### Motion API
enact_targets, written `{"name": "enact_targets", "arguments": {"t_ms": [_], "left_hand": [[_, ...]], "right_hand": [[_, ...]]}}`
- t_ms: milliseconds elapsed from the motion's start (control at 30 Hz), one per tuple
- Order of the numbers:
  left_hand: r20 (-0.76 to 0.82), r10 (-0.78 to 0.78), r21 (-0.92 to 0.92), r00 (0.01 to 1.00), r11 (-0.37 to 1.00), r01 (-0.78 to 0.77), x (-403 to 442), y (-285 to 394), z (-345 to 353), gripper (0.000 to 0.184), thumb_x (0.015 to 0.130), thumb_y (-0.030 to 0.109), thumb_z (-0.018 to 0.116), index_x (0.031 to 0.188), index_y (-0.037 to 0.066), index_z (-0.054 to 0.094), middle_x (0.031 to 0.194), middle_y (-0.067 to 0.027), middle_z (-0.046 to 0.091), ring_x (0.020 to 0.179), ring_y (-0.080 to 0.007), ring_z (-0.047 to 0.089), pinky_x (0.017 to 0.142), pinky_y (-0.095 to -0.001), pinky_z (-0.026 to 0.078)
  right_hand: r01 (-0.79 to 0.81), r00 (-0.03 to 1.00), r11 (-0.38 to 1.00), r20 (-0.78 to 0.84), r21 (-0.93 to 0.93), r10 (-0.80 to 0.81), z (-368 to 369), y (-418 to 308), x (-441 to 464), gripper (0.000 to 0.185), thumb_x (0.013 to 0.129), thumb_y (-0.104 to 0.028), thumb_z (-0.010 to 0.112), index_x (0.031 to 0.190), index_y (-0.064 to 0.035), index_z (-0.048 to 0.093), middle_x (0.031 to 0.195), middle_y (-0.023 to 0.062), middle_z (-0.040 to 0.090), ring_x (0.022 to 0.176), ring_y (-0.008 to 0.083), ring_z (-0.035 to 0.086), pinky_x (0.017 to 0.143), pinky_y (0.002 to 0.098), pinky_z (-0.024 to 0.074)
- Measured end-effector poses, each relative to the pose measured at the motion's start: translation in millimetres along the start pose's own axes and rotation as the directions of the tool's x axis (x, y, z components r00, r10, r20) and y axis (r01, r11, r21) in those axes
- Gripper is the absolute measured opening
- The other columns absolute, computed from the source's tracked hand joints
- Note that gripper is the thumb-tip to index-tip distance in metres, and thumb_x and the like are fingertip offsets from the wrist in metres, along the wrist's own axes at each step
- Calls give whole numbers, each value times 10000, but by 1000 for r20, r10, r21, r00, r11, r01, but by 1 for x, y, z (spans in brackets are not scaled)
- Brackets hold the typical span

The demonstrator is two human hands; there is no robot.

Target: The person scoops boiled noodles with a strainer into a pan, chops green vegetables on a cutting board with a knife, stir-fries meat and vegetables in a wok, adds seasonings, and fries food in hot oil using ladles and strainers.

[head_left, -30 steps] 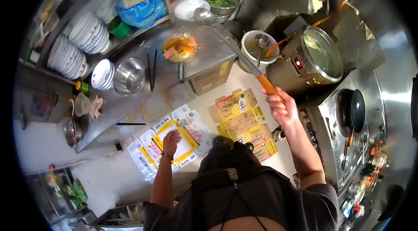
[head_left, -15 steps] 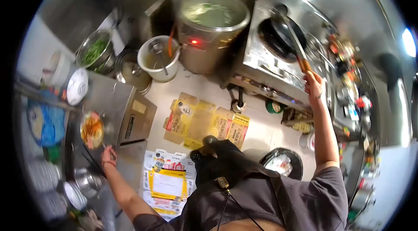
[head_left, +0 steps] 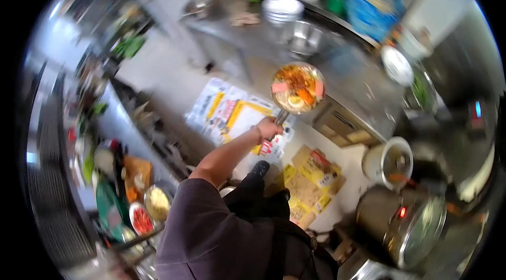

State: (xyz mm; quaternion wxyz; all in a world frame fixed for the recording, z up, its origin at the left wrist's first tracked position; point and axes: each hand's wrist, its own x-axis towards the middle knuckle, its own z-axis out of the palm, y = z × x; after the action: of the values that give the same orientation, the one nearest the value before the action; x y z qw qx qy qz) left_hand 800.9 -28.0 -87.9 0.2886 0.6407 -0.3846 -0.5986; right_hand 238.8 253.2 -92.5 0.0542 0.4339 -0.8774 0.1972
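Observation:
My left hand (head_left: 270,128) is wrapped round the handle of a small pan (head_left: 298,88), near the middle of the view. The pan is held level over the edge of the steel counter (head_left: 348,82). In it lie noodles, a halved egg, pink slices of meat, orange pieces and red-brown topping. Behind the pan stand a steel bowl (head_left: 303,37) and a stack of white bowls (head_left: 282,10). My right hand is outside the view.
Flattened cartons (head_left: 311,182) lie on the floor. At right stand a white bucket (head_left: 389,163) and a large steel pot (head_left: 421,232). Trays of ingredients and a cutting board (head_left: 138,175) line the left counter. A blue bag (head_left: 371,3) sits on the shelf.
The view has swung round from the stove. My left hand has taken the pan off the counter by its handle. My right hand, which held a ladle over the wok, has left the view.

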Motion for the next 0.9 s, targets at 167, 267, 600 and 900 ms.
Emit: {"name": "enact_targets", "arguments": {"t_ms": [167, 267, 600, 900], "left_hand": [[-347, -80, -37, 934, 997, 72, -116, -40, -134, 255, 640, 134, 641, 839, -22, 606, 679, -61, 577, 602, -146, 531, 550, -292, 434], [-557, -81, -77, 826, 996, 45, -159, -93, -214, 245, 637, 115, 660, 832, -23, 604, 680, -41, 566, 606, -151, 526, 557, -299, 428], [-861, -357, -366, 361, 930, 47, -315, -208, -532, 213, 641, 134, 630, 799, 0, 584, 654, -54, 548, 558, -165, 510, 505, -311, 412], [-770, -634, -615, 72, 708, -347, -406, -220, -684, 76, 658, 82, 582, 696, 37, 534, 596, -16, 482, 551, -143, 473, 468, -298, 356]], "right_hand": [[325, 883, 925, 288, 194, -371, 77, -153, 33, 339, 817, -322, 592, 956, -13, 573, 860, 145, 570, 708, 265, 544, 618, 374, 449], [462, 752, 846, 390, 264, -532, 109, -240, 36, 353, 820, -329, 587, 980, -14, 571, 899, 153, 570, 750, 270, 550, 644, 380, 452], [729, 411, 629, 562, 270, -718, 177, -541, -31, 405, 831, -351, 570, 1061, -17, 562, 1031, 181, 571, 890, 289, 570, 730, 401, 460], [710, 271, 578, 601, 402, -752, 268, -817, -92, 311, 709, -141, 670, 974, -7, 578, 962, 145, 576, 849, 254, 572, 770, 359, 469]]}}
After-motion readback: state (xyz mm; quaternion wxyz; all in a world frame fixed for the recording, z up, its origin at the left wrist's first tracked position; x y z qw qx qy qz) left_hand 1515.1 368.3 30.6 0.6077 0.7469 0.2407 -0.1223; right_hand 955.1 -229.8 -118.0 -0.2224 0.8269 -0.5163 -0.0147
